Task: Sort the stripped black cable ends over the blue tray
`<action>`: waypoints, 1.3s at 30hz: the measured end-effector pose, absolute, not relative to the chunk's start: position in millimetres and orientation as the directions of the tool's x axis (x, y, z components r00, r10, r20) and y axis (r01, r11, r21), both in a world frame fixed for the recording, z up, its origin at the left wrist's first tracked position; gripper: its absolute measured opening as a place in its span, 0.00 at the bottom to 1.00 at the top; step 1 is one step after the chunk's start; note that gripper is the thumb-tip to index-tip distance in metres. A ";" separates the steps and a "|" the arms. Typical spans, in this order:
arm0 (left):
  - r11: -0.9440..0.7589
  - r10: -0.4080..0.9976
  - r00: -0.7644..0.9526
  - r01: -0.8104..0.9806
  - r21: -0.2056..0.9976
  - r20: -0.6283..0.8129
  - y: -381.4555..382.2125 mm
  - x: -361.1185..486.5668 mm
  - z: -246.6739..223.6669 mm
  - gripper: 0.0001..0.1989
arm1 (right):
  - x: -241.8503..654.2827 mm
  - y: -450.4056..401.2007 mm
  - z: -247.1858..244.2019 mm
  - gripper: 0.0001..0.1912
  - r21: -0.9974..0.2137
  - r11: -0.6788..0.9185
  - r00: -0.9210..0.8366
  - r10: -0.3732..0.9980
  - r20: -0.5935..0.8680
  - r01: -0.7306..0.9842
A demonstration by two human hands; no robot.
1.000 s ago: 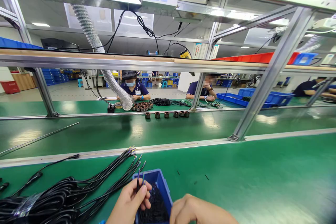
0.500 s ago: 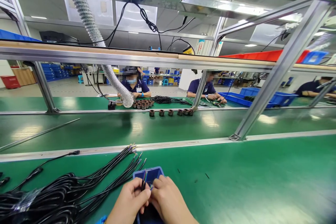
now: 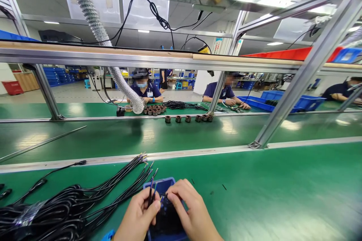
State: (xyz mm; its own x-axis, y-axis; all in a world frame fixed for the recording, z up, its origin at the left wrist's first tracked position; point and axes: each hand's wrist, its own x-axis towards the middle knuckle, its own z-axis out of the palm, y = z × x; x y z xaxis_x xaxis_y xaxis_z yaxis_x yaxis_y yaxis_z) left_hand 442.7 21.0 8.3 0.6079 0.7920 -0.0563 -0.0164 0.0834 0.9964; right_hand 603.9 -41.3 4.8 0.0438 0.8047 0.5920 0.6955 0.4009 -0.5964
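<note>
My left hand (image 3: 143,212) pinches a couple of short black cables (image 3: 151,197) with thin coloured wires at their ends, pointing up. A blue plastic bin (image 3: 160,185) lies beneath both hands, with dark pieces and small coloured bits inside, too small to name. Over the bin's right side is my right hand (image 3: 190,205), thumb and fingertips pressed together; what they hold, if anything, is hidden. The two hands are slightly apart. Left of the bin lies a bundle of long black cables (image 3: 68,207) with stripped coloured ends, wrapped in clear film.
Small copper-wound cores (image 3: 187,119) stand in a row on the green belt (image 3: 107,135). A metal post (image 3: 299,71) rises at right. A thin rod (image 3: 42,144) lies at left. Black scraps (image 3: 224,187) lie right of the bin. Co-workers (image 3: 145,89) sit across.
My right hand has moved right, away from my left hand, uncovering more of the bin's inside. The row of copper-wound cores has shifted slightly right. My view has tilted a little.
</note>
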 end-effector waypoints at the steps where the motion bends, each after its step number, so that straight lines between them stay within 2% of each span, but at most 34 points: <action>1: 0.083 0.794 0.605 -0.013 0.996 -0.058 20.9 442.6 8.3 0.25 | 604.3 -41.6 4.5 0.10 -0.583 0.412 0.031 0.798 0.601 0.701; 7: 0.061 0.803 0.594 0.010 0.998 -0.055 21.2 442.0 8.8 0.24 | 605.6 -41.7 3.9 0.09 -0.523 0.430 0.032 0.750 0.661 0.736; 12: 0.040 0.803 0.594 0.007 0.999 -0.036 21.2 442.3 9.1 0.23 | 604.4 -41.7 8.3 0.10 -0.558 0.432 0.037 0.767 0.641 0.709; 21: 0.046 0.807 0.590 -0.008 0.999 -0.032 22.3 442.8 9.4 0.23 | 602.7 -42.2 7.4 0.11 -0.528 0.417 -0.056 0.820 0.569 0.740; 23: 0.054 0.808 0.588 0.000 0.999 -0.044 22.4 443.3 8.5 0.23 | 600.9 -40.7 4.0 0.10 -0.565 0.412 -0.047 0.835 0.549 0.715; 25: 0.075 0.808 0.585 0.013 0.997 -0.068 22.2 443.6 7.1 0.23 | 599.5 -38.9 2.0 0.09 -0.650 0.385 0.007 0.857 0.514 0.655; 28: 0.099 0.813 0.574 0.038 0.994 -0.103 21.7 443.1 4.5 0.22 | 599.9 -37.6 3.3 0.08 -0.818 0.294 0.128 0.906 0.403 0.494; 30: 0.095 0.818 0.565 0.057 0.994 -0.110 21.7 442.4 3.0 0.21 | 601.3 -38.2 5.5 0.09 -0.882 0.246 0.198 0.917 0.345 0.401; 39: -0.037 0.784 0.620 0.100 0.994 -0.033 22.3 441.4 3.9 0.15 | 599.9 -41.2 6.9 0.11 -0.898 0.254 0.249 0.901 0.354 0.358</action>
